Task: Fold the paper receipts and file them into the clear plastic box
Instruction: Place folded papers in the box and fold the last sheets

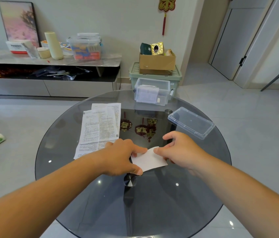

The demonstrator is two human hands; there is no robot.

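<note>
Your left hand [123,157] and right hand [181,150] both pinch the receipt [149,159]; uneven pressure could skew the crease.

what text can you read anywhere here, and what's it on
Nothing is clear enough to quote.
On the printed sheets: dense print, too small to read.
On the folded receipt, pinched by the left hand and right hand: blank side showing.
On the white packet on the shelf: a dark word, blurred.
On the wall ornament: a gold character, cut off at the top.
On the red shapes in the glass table: gold characters, blurred.
</note>
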